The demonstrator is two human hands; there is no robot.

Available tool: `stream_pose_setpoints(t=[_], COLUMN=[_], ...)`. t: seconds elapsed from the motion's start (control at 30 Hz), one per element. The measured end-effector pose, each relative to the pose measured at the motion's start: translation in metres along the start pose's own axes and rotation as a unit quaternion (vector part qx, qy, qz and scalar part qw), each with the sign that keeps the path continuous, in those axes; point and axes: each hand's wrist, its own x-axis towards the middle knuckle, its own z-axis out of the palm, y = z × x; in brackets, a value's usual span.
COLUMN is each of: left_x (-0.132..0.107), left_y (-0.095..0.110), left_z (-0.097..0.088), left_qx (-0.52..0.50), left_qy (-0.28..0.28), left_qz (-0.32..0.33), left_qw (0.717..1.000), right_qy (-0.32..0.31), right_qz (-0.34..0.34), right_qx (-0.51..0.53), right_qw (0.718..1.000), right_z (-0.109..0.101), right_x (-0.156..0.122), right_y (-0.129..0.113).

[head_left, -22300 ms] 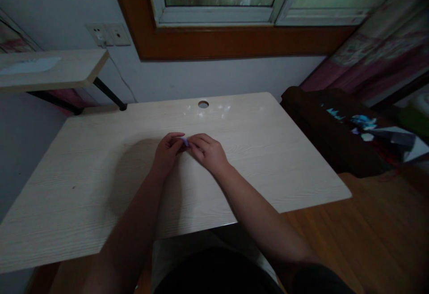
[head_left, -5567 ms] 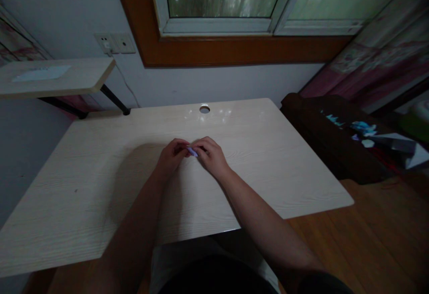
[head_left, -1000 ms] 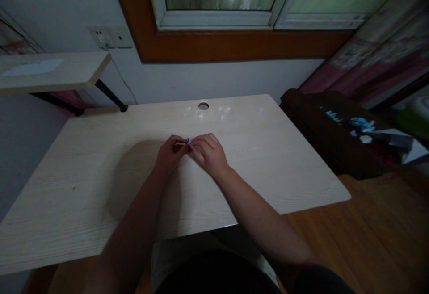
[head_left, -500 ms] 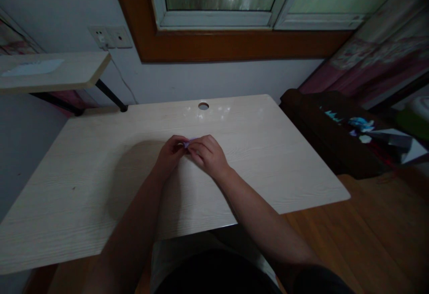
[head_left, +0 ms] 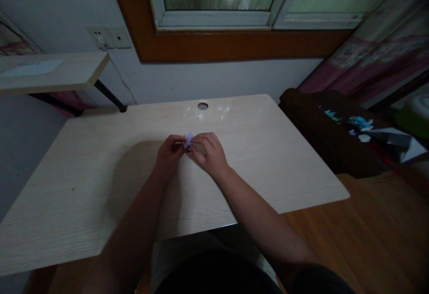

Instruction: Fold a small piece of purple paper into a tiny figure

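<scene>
Between my hands is a small piece of folded purple paper (head_left: pixel 188 140), with a pointed part sticking up. My left hand (head_left: pixel 168 153) pinches its left side between thumb and fingers. On the other side, my right hand (head_left: pixel 210 152) has its fingertips closed at the paper's right edge. Both hands are just above or resting on the pale wooden desk (head_left: pixel 268 164). The lower part of the paper is partly hidden by my fingers.
A raised shelf (head_left: pixel 50 79) on black legs stands at the desk's back left, with a white sheet (head_left: pixel 31 68) on it. A round cable hole (head_left: pixel 203 106) is near the back edge. Right of the desk, a dark brown piece of furniture (head_left: pixel 311 119) bears blue and white scraps (head_left: pixel 360 123).
More of the purple paper shows now, its point standing up between the hands. My right hand's fingers have shifted slightly right and opened a little from the paper's middle.
</scene>
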Motion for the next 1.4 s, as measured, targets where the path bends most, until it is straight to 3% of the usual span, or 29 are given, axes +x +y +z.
stream_pose_setpoints(t=[0.27,0.67,0.93,1.4], left_x=[0.0002,0.001,0.002,0.001], left_y=[-0.0046,-0.0016,-0.0008,0.0012], left_z=[-0.0024,-0.0033,-0.0049,-0.0078], left_qx=[0.066,0.052,0.044,0.092], left_qy=[-0.001,-0.028,-0.042,-0.036], left_qz=[0.017,0.039,0.046,0.048], left_qw=[0.998,0.998,0.997,0.994], right_qy=[-0.021,0.035,0.0,0.004], right_qz=[0.039,0.095,0.125,0.157], right_qx=[0.023,0.1,0.183,0.214], right_qw=[0.999,0.99,0.975,0.964], right_z=[0.0013,0.0042,0.0018,0.0018], right_x=[0.0004,0.0006,0.0025,0.0035], right_y=[0.0011,0.0058,0.0089,0.0068])
